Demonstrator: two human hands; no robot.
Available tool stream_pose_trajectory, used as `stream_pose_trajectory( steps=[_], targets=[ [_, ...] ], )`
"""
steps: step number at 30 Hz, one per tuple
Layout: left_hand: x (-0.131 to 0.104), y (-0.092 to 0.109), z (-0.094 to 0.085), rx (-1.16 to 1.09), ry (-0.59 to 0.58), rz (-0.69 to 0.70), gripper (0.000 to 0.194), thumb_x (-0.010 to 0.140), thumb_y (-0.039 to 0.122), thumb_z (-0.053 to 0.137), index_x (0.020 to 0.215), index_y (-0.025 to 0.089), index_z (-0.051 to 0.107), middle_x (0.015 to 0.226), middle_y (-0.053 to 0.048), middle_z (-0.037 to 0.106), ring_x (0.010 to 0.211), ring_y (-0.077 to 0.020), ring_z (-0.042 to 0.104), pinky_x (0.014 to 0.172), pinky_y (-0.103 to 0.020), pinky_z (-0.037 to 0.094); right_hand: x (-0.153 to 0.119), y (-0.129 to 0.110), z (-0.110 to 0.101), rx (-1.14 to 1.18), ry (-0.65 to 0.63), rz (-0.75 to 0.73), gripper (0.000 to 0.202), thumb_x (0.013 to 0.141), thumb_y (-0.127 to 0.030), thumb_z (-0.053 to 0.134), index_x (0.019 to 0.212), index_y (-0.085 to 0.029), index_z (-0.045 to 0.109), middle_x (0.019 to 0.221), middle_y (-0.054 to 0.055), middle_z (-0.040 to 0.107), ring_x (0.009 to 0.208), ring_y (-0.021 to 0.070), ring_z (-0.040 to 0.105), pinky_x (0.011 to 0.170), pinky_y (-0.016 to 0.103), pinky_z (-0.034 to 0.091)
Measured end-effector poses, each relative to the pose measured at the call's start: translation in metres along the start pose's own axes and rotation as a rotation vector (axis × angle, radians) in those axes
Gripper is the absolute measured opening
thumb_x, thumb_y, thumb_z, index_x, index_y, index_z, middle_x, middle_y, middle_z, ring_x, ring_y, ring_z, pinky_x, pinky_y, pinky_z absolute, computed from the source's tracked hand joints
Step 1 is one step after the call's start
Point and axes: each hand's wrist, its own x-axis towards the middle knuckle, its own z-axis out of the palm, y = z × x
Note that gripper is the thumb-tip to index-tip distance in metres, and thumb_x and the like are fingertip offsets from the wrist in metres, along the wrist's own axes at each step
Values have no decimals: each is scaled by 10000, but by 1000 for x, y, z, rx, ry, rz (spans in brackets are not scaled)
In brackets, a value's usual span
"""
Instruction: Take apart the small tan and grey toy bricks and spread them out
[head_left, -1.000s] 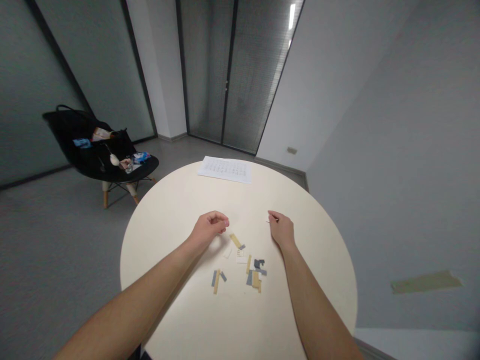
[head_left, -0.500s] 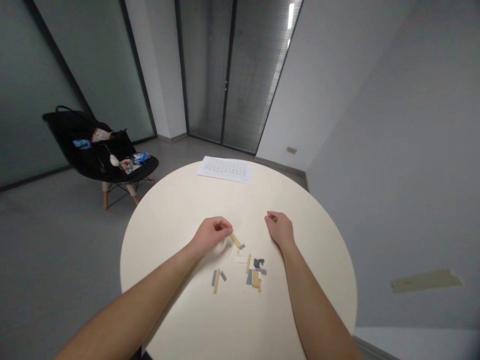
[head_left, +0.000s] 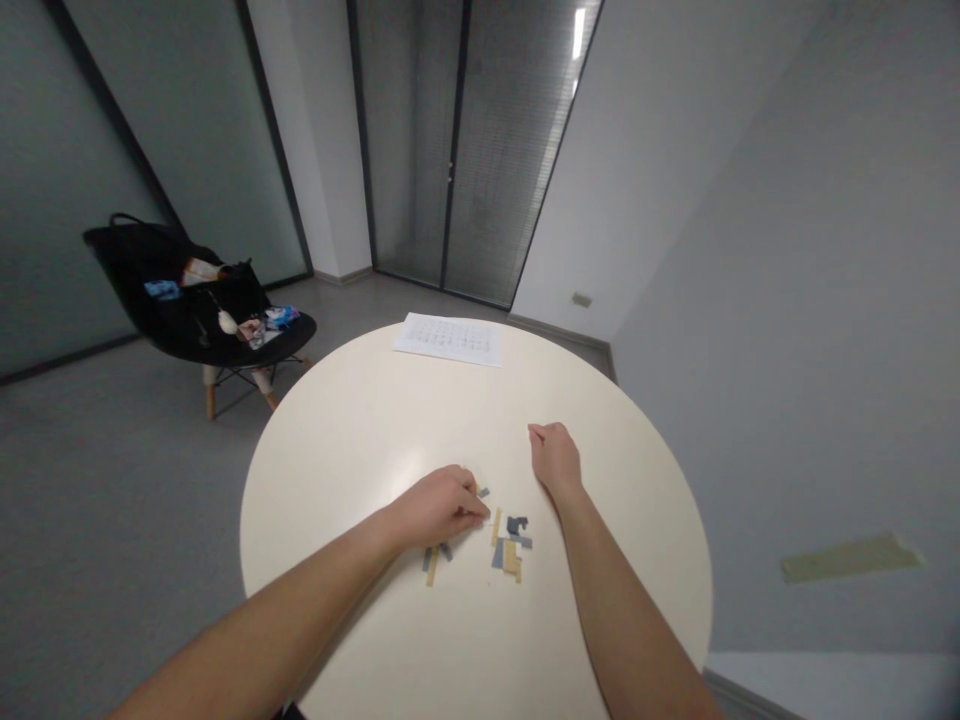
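My left hand (head_left: 444,506) is low over the table, its thumb and fingers pinched together at the small pieces. What they grip, if anything, is hidden. Just right of the fingertips lies a narrow tan strip (head_left: 496,525). Beside it are a dark grey piece (head_left: 516,525), a grey flat piece (head_left: 498,553) and a tan block-like piece (head_left: 511,557). Another tan strip (head_left: 432,566) with grey bits shows partly below my left hand. My right hand (head_left: 556,458) rests farther right with its fingers closed; anything inside cannot be made out.
The pieces lie on a round white table (head_left: 360,400). A printed paper sheet (head_left: 448,340) sits at its far edge. Off the table to the left stands a black chair (head_left: 169,320) with a bag and small items on it. A wall (head_left: 750,350) rises at the right.
My left hand has moved down and to the right, from above the tan strip to the white pieces, which it now covers. My right hand has turned slightly and stays nearly in place.
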Motion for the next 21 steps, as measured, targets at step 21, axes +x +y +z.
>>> stream_pose_trajectory(
  steps=[21],
  targets=[
    [-1, -8, 4, 95, 49, -191, 135, 810, 332, 685, 807, 208, 738, 759, -42, 641, 818, -191, 577, 711, -264, 396, 1, 16, 5, 499, 186, 83, 394, 859, -403, 446, 1011, -158, 714, 1019, 109, 700, 832, 215, 609, 823, 353, 464]
  ],
)
